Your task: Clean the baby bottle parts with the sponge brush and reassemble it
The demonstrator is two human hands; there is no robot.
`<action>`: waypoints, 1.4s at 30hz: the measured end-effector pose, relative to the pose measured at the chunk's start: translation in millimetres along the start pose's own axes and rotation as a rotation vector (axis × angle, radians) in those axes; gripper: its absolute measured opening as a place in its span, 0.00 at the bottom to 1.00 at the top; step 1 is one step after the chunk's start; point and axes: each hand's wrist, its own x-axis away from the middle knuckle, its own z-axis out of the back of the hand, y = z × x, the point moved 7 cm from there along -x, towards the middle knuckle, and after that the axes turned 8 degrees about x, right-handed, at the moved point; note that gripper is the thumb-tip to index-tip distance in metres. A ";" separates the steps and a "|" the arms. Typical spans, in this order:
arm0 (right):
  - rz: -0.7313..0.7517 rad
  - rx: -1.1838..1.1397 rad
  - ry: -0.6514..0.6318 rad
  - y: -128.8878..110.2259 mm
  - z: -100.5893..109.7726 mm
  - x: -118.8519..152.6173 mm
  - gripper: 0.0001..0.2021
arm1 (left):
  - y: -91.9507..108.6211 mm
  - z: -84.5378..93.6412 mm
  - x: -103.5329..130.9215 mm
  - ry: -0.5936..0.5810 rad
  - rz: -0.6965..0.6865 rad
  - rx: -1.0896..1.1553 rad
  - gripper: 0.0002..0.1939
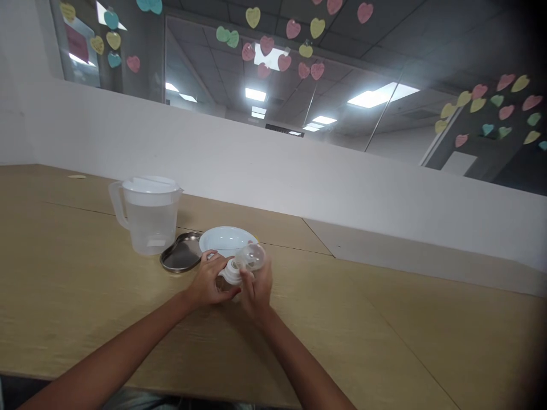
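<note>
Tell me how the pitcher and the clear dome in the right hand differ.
Size: the pitcher is far larger than the clear dome.
Shape: the pitcher has a side handle and a lid; the clear dome is small and rounded, with no handle showing.
Support: the pitcher stands upright on the table, while the right hand holds the clear dome.
Shared: both look colourless and let light through.

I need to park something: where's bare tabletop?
Tan wood-look tabletop is bare right of the right hand, and front-left of the lidded translucent plastic pitcher. Crowded: around the silver kidney-shaped metal tray and round white bowl.
</note>
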 end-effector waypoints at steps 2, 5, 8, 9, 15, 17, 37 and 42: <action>0.011 -0.080 0.117 0.0 12.2 -3.9 0.25 | 0.7 0.0 -0.3 -0.005 0.003 0.000 0.23; -0.092 -0.168 0.316 13.3 29.9 -11.1 0.26 | 1.1 0.5 -0.6 -0.002 0.010 -0.018 0.24; -0.261 -0.106 0.316 37.2 30.5 -19.5 0.26 | 1.2 0.0 -1.0 -0.007 0.011 -0.027 0.23; -0.303 -0.075 0.277 45.4 27.4 -21.7 0.27 | 1.3 -0.3 -1.1 -0.009 0.011 -0.026 0.23; -0.303 -0.018 0.010 68.9 2.1 -23.0 0.24 | 1.6 0.0 -1.8 -0.016 0.014 -0.015 0.24; -0.300 -0.037 -0.029 70.8 -2.4 -22.3 0.24 | 2.1 0.3 -2.0 -0.018 0.009 -0.002 0.24; -0.262 -0.160 -0.326 88.5 -28.1 -16.7 0.14 | -0.5 -1.1 -1.8 -0.026 0.031 0.042 0.25; -0.288 -0.174 -0.182 74.8 -11.4 -22.5 0.16 | -1.7 -1.4 -2.2 -0.021 0.049 0.053 0.24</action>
